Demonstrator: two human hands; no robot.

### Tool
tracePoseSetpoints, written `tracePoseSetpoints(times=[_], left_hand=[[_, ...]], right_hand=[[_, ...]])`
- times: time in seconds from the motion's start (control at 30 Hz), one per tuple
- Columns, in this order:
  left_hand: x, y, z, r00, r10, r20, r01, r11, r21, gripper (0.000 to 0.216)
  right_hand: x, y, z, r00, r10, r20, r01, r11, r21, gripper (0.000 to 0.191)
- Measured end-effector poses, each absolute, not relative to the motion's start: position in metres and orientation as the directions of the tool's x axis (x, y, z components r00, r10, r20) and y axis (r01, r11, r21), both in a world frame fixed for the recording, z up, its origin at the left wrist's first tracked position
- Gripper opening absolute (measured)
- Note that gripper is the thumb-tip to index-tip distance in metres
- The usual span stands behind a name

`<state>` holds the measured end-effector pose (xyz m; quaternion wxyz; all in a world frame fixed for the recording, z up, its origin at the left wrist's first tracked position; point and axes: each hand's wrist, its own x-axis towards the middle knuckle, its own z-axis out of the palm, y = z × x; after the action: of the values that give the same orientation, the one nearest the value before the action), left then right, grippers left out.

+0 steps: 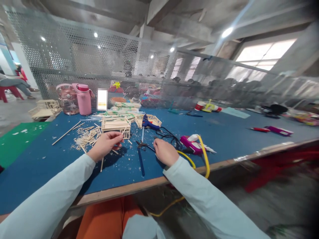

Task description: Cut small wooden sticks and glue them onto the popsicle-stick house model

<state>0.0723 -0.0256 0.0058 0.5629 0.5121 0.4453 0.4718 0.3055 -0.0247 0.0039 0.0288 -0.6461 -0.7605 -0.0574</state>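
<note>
Between the thumb and fingers of my left hand [109, 143] is a thin wooden stick [124, 130], held just in front of a small model built of wooden sticks [116, 125]. My right hand [165, 151] is closed around one handle of dark blue pliers [141, 156]; the other handle slants toward the table's front edge, and my fingertips are partly hidden. Beyond the pliers, a blue glue gun [149, 123] rests with its clear glue stick [143, 134] pointing toward me, by a second, low stick frame [158, 122].
Broken stick pieces [88, 136] are heaped left of the model. A pink bottle [84, 101] and a clear jug [69, 101] stand behind them. Right of my hand lie a purple-and-white tool [193, 144] and a yellow cable [205, 159]. A perforated metal screen [112, 56] runs along the back.
</note>
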Motion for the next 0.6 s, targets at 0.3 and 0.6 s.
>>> tracePoseSetpoints(times=[0.3, 0.6], left_hand=[[0.080, -0.032, 0.001, 0.283, 0.959, 0.000, -0.025, 0.007, 1.000, 0.037], [0.081, -0.034, -0.001, 0.430, 0.883, 0.187, -0.029, -0.193, 0.981, 0.030]], right_hand=[[0.301, -0.028, 0.005, -0.199, 0.979, 0.044, 0.976, 0.194, 0.101, 0.017], [0.301, -0.038, 0.002, -0.050, 0.854, 0.518, 0.836, 0.320, -0.447, 0.012]])
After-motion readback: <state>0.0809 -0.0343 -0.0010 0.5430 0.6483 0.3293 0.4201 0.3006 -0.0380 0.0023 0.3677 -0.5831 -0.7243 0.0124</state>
